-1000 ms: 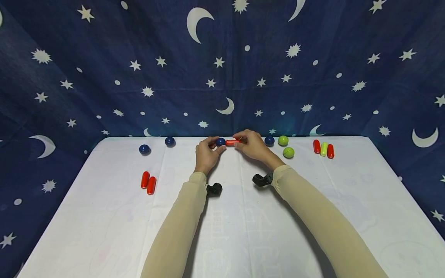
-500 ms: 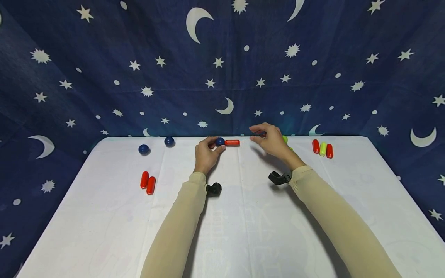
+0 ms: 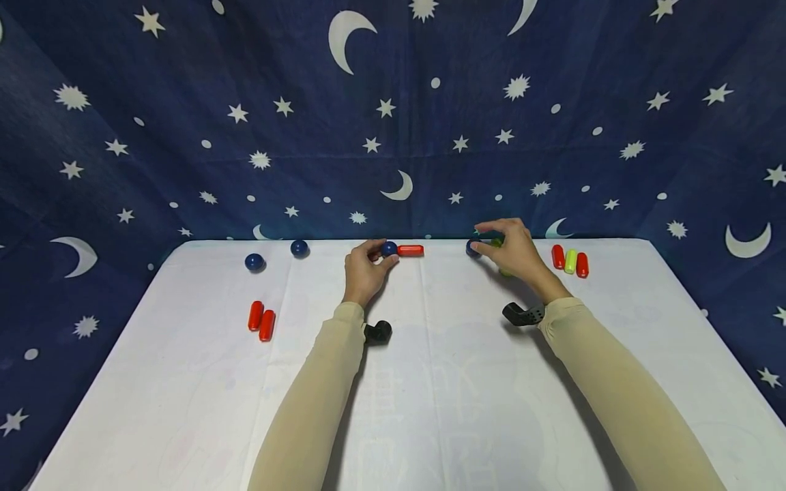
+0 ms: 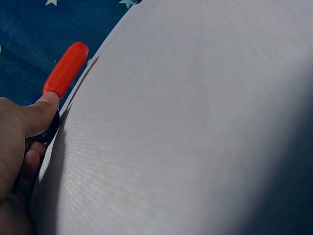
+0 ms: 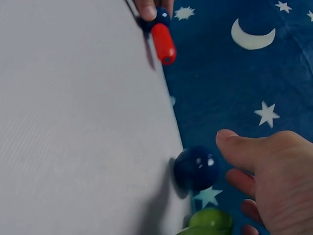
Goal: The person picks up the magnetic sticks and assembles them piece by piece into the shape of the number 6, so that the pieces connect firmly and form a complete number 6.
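Note:
Near the table's back edge, my left hand (image 3: pixel 364 275) pinches a dark blue ball (image 3: pixel 389 249) between thumb and fingers. A short red rod (image 3: pixel 411 250) sticks out from the ball's right side, end against it; the left wrist view shows this rod (image 4: pixel 66 69) as ridged. Farther right, my right hand (image 3: pixel 517 252) reaches over another blue ball (image 5: pixel 197 168) with thumb and fingers spread. In the right wrist view a gap shows between thumb and ball. Green balls (image 5: pixel 210 223) sit beside it, partly hidden by the hand in the head view.
Two blue balls (image 3: pixel 254 262) stand at the back left, with two red rods (image 3: pixel 260 322) in front of them. At the back right lie two red rods (image 3: pixel 582 264) and a yellow-green rod (image 3: pixel 570 262). A dark blue star-patterned cloth (image 3: pixel 393 136) hangs behind the white table (image 3: pixel 430 382).
My right hand has let go of the red rod and moved right to the other blue ball. My left hand has stayed in place, holding its ball.

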The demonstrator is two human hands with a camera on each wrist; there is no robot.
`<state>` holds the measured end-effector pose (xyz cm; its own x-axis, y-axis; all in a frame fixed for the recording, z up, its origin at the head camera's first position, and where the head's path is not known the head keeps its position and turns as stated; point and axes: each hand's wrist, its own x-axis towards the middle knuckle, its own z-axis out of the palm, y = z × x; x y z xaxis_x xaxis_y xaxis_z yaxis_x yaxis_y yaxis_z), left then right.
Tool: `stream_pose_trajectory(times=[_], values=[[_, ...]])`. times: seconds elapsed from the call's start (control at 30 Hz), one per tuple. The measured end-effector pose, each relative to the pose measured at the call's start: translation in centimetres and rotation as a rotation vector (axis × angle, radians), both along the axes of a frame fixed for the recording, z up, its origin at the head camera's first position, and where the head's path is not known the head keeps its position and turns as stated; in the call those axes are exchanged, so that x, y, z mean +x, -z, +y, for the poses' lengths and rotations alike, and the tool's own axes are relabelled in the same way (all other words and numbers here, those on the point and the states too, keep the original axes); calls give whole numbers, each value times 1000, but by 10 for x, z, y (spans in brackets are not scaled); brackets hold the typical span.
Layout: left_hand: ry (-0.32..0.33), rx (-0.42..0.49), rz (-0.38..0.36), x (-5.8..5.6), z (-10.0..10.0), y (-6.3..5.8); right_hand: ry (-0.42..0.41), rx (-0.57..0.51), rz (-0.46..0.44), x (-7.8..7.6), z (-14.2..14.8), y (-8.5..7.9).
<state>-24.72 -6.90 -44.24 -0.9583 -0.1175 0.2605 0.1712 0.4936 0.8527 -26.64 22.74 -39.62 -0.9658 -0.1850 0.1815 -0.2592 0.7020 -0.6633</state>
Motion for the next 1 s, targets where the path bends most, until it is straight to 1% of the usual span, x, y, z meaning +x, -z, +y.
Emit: stream_pose_trajectory(times=[0.1,0.23,0.33,0.53,0.63,0.8,1.0], values=[[0,1,-4,0,0,0,-9,21,-7,-1,3,5],[-1,-1,-5,0,0,0,-28,35,6,-3,6,11],[-1,-12,10,-1,0,1,-40,40,13,-4,6,14],[1,-19,22,0,0,2,-35,55,4,-6,5,18],[3,-17,17,0,0,3,-35,58,1,-7,4,18],[5,-18,21,0,0,2,-38,46,26,-7,2,14],[3,-11,23,0,0,3,-53,10,45,-4,-12,7]])
